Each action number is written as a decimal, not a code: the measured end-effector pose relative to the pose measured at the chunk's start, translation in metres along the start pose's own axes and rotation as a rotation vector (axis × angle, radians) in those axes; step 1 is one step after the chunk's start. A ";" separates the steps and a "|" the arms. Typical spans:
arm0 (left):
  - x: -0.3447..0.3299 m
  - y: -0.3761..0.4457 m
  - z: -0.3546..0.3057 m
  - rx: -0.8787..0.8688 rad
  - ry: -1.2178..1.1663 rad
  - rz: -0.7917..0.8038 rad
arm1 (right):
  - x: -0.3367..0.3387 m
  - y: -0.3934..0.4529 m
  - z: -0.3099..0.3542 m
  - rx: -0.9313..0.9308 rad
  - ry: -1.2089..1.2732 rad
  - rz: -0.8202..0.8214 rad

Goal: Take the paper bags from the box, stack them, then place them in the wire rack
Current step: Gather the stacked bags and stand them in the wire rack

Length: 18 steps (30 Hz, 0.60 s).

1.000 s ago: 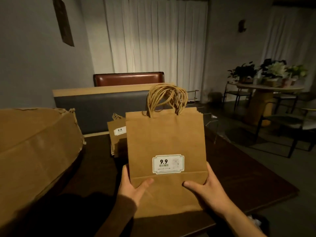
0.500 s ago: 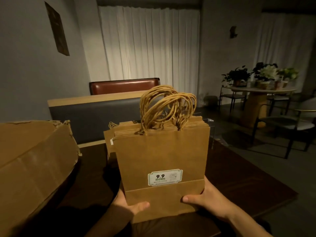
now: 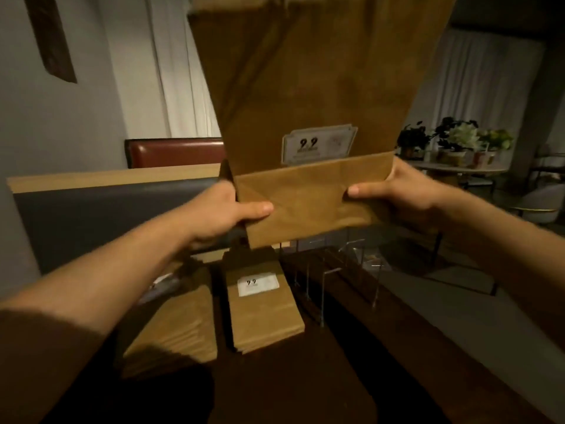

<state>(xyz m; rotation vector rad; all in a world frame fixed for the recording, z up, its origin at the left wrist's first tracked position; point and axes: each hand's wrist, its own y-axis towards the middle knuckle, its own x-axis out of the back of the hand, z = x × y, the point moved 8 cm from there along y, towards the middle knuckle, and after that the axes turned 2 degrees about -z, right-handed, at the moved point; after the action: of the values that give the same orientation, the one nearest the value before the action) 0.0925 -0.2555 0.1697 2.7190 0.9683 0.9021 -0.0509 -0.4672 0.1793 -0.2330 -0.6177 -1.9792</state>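
A stack of brown paper bags (image 3: pixel 312 87) with a white "9.9" label is held upright, high in the air over the dark table (image 3: pixel 351 377). My left hand (image 3: pixel 226 209) grips its lower left corner and my right hand (image 3: pixel 394 191) grips its lower right corner. The bags' tops and handles are cut off by the frame. Below the stack stands the thin wire rack (image 3: pixel 333 280), with more flat bags (image 3: pixel 263 307) leaning in its left slots. Another pile of bags (image 3: pixel 180 328) lies further left. The box is out of view.
A grey bench back with a wooden top (image 3: pixel 91 203) runs behind the table, with a red seat back (image 3: pixel 177 151) beyond it. A round table with potted plants (image 3: pixel 458 148) and chairs stand at the right. White curtains hang behind.
Both hands lifted the stack from the table up and forward over the wire rack. The view moved closer and tilted down, and the box left the frame.
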 end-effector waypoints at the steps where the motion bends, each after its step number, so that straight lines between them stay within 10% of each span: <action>1: -0.001 0.026 -0.003 -0.013 0.018 -0.006 | 0.013 0.023 -0.002 0.020 0.008 0.001; 18: -0.104 0.131 0.134 0.211 0.055 -0.211 | 0.022 0.128 -0.201 0.020 0.165 0.223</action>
<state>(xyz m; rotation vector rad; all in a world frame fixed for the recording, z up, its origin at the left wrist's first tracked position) 0.1755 -0.4110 0.0469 2.6999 1.4047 0.8845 0.0701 -0.6346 0.0589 -0.1190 -0.4832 -1.7556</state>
